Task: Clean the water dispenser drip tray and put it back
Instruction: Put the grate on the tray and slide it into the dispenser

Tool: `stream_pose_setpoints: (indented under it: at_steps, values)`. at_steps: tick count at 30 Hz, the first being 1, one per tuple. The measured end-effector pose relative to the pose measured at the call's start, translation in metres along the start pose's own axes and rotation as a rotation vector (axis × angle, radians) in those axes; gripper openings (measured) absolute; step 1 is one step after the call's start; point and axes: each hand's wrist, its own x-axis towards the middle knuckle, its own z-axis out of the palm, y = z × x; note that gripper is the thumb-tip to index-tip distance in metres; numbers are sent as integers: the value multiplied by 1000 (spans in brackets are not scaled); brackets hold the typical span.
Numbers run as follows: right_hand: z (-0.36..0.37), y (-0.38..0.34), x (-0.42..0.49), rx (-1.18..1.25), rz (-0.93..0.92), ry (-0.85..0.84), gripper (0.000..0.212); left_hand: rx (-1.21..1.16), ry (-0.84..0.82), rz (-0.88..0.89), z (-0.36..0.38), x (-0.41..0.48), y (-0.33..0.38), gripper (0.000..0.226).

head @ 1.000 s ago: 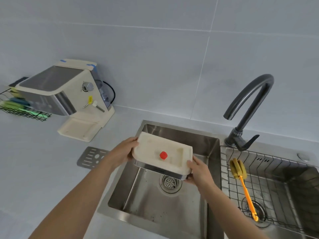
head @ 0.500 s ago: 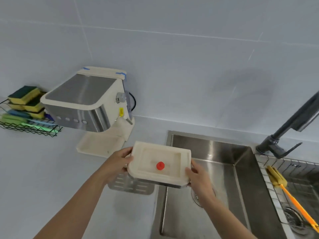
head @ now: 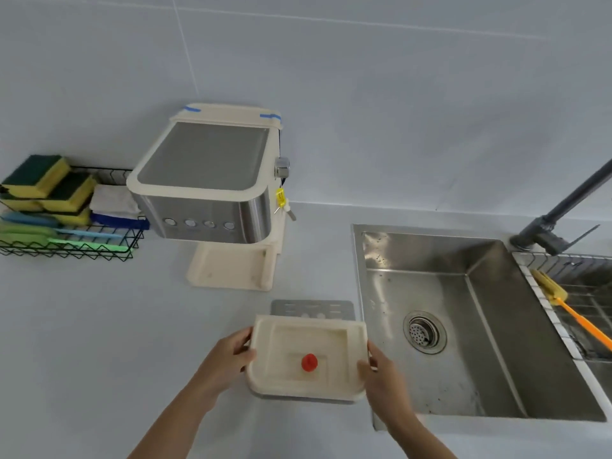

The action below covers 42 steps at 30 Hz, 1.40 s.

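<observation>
The cream drip tray, with a small red float in its basin, hangs level above the counter just left of the sink. My left hand grips its left edge and my right hand grips its right edge. The perforated metal grille lies flat on the counter right behind the tray, partly hidden by it. Further back stands the cream and steel water dispenser, its base platform bare.
A steel sink with a drain sits to the right, a dark faucet behind it. An orange-handled brush lies on the wire rack at far right. A wire basket with sponges and cloths stands left of the dispenser.
Both hands have carried the tray leftward from over the sink to above the counter, in front of the dispenser. The view has swung left.
</observation>
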Motion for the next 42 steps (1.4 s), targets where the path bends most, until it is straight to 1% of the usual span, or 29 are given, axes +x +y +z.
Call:
stream_pose_setpoints:
  at_steps: [4,10,16,18,20,22,23,25,27,28,30,32,34,36,38,39,41,42]
  values:
    - [10,15,-2,-73,56,5,31,10,-4,-50,7,-7,-18,43]
    - [21,35,-3,-180,100,22,39,129,14,-74,14,-8,-29,41]
    - [21,33,-7,-257,91,-33,44,181,83,-102,17,-9,-41,44]
    - [21,33,-6,-273,87,-43,41,193,96,-112,19,-9,-39,40]
    - [19,34,-4,-284,111,-58,30,182,90,-131,19,-6,-37,35]
    - [16,32,1,-291,140,-82,18,174,85,-169,16,-1,-37,24]
    - [13,31,3,-287,145,-88,20,166,85,-187,14,2,-35,15]
    - [4,24,9,-262,147,-69,31,156,114,-206,8,11,-28,2]
    - [-7,9,16,-206,127,-27,39,121,177,-196,4,22,-16,6]
    - [-12,-1,20,-158,117,-14,42,100,195,-182,3,28,-9,11]
    - [-19,-21,32,-68,86,-15,49,74,190,-175,4,41,9,23]
    - [-20,-34,49,20,87,-48,47,102,161,-182,9,55,23,44]
    - [-16,-39,68,96,134,-91,41,170,138,-189,17,64,36,54]
    - [-12,-39,83,131,171,-137,27,184,101,-195,27,69,47,55]
    - [-10,-39,90,101,217,-140,18,178,84,-234,35,73,54,51]
    - [-9,-40,91,87,233,-136,18,187,94,-253,37,76,55,49]
    - [-7,-41,97,69,251,-127,29,200,139,-283,40,83,56,46]
    - [-6,-43,100,63,262,-117,32,178,140,-305,40,89,54,45]
